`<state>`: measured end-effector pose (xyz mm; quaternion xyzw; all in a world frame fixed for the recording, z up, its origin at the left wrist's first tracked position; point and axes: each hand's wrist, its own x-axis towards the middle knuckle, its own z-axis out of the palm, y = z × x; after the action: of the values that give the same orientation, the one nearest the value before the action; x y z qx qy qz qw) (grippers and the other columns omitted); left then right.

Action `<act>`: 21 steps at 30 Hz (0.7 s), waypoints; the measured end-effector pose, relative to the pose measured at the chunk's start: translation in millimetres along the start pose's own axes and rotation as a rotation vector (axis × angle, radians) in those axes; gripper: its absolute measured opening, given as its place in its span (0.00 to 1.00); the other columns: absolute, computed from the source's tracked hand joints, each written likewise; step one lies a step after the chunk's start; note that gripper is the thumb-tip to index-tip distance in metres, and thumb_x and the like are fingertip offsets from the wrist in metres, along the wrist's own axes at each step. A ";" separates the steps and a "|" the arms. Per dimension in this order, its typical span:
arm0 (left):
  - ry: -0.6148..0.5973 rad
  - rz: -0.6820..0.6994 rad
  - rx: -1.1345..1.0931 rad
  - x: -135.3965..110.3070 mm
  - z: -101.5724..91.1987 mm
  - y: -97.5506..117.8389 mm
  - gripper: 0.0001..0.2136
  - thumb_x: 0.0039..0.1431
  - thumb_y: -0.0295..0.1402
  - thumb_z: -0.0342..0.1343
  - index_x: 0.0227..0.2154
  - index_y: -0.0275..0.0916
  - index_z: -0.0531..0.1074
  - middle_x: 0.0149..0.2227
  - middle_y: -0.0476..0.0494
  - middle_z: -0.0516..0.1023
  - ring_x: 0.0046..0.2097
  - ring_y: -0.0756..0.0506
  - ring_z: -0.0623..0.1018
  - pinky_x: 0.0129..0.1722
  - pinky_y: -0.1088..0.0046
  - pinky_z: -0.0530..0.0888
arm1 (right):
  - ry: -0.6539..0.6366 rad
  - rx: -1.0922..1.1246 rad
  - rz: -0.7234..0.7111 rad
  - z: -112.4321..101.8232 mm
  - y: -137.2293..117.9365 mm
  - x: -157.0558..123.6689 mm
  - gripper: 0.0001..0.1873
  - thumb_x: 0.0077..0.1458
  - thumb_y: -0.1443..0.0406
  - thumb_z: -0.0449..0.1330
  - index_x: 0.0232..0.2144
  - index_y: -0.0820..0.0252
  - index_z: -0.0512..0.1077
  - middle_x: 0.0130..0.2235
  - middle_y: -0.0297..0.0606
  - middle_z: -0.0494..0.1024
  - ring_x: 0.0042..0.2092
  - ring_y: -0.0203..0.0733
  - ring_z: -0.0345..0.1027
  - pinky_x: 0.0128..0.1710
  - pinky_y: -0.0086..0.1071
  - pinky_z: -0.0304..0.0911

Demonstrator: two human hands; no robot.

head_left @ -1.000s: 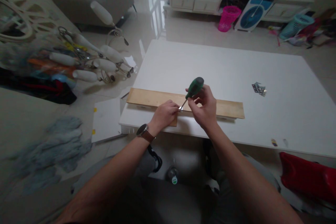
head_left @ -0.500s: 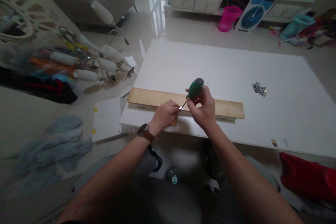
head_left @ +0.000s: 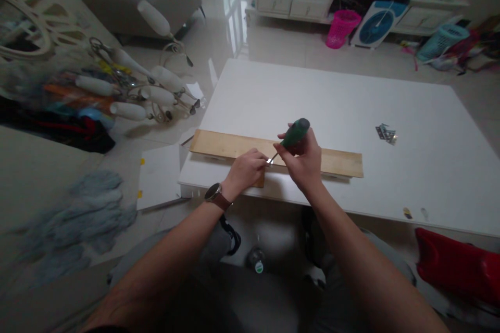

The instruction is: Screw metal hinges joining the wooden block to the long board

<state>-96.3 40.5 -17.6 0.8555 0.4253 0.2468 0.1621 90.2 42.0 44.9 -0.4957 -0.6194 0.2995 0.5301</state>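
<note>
A long wooden board point(head_left: 219, 144) lies across the near part of a white panel point(head_left: 332, 99), slightly raised off it. My right hand point(head_left: 307, 158) is closed around a screwdriver point(head_left: 296, 132) with a green handle and dark end. The tool leans to the right, its shaft running down to a small shiny metal bracket point(head_left: 269, 162) at the board's near edge. My left hand point(head_left: 247, 167), wearing a watch, pinches that bracket against the edge. Below the left hand a short wooden piece point(head_left: 258, 181) is partly covered. The screw, if any, is too small to see.
A small pile of metal brackets and screws point(head_left: 386, 134) lies on the panel's right side. Lamp arms with white shades point(head_left: 156, 94) stand at the left. A red plastic object point(head_left: 457, 265) is at the right; a bottle point(head_left: 257, 260) is on the floor between my feet.
The screwdriver's handle has tipped further to the right and slightly down, and my right hand's fingers have shifted on it. My left hand stays at the bracket.
</note>
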 end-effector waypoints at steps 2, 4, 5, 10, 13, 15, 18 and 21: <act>0.002 0.002 0.004 -0.3 0.0 -0.1 0.12 0.64 0.19 0.58 0.36 0.39 0.84 0.43 0.41 0.87 0.47 0.42 0.79 0.46 0.65 0.79 | -0.009 0.046 0.013 0.1 -1.5 0.3 0.20 0.58 0.61 0.68 0.50 0.50 0.68 0.45 0.36 0.84 0.30 0.35 0.73 0.26 0.32 0.68; 0.001 0.000 0.009 -0.3 -0.1 0.0 0.12 0.64 0.19 0.58 0.36 0.39 0.84 0.43 0.41 0.87 0.47 0.42 0.79 0.46 0.65 0.79 | -0.023 0.076 0.022 0.0 -2.5 0.4 0.21 0.57 0.63 0.65 0.52 0.49 0.67 0.48 0.36 0.84 0.30 0.34 0.73 0.27 0.31 0.70; -0.001 -0.004 0.010 -0.2 -0.2 0.1 0.12 0.64 0.19 0.58 0.36 0.39 0.84 0.43 0.41 0.87 0.47 0.42 0.79 0.46 0.65 0.79 | -0.030 0.082 0.024 0.0 -2.7 0.4 0.22 0.57 0.64 0.65 0.54 0.49 0.67 0.48 0.36 0.84 0.30 0.34 0.74 0.27 0.31 0.70; -0.001 -0.014 0.000 0.3 -0.8 0.7 0.12 0.63 0.18 0.58 0.37 0.40 0.85 0.43 0.41 0.86 0.47 0.42 0.79 0.46 0.66 0.78 | 0.001 -0.023 -0.038 -0.1 -2.2 -0.1 0.19 0.57 0.62 0.67 0.50 0.50 0.69 0.39 0.30 0.77 0.30 0.34 0.72 0.26 0.31 0.68; -0.002 -0.008 -0.003 0.7 -1.1 0.9 0.14 0.63 0.17 0.57 0.37 0.40 0.84 0.42 0.42 0.86 0.46 0.42 0.79 0.46 0.66 0.78 | 0.011 -0.088 -0.056 0.0 -2.6 0.1 0.15 0.57 0.60 0.68 0.44 0.51 0.69 0.33 0.28 0.72 0.29 0.35 0.69 0.27 0.33 0.68; -0.005 -0.003 0.001 1.0 -1.4 0.9 0.14 0.63 0.17 0.57 0.36 0.40 0.84 0.42 0.41 0.86 0.46 0.42 0.79 0.46 0.65 0.78 | 0.002 -0.090 -0.041 0.2 -3.3 0.2 0.14 0.57 0.60 0.68 0.43 0.51 0.69 0.32 0.28 0.74 0.28 0.36 0.70 0.27 0.32 0.68; -0.004 0.006 0.012 1.7 -1.9 0.4 0.13 0.62 0.17 0.57 0.36 0.39 0.84 0.42 0.41 0.86 0.46 0.41 0.79 0.48 0.63 0.77 | 0.002 -0.061 -0.027 0.5 -4.6 -0.3 0.16 0.57 0.62 0.68 0.46 0.51 0.68 0.36 0.29 0.80 0.28 0.35 0.71 0.26 0.31 0.68; -0.010 0.008 0.017 2.3 -1.7 -0.1 0.12 0.62 0.17 0.59 0.36 0.39 0.84 0.42 0.41 0.87 0.46 0.41 0.79 0.49 0.61 0.77 | -0.009 -0.031 -0.033 0.4 -5.5 -0.9 0.19 0.58 0.63 0.65 0.51 0.50 0.68 0.42 0.33 0.83 0.30 0.34 0.73 0.26 0.30 0.68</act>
<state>-96.1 42.5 -15.5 0.8599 0.4230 0.2396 0.1558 88.1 39.5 49.4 -0.4920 -0.6344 0.2833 0.5246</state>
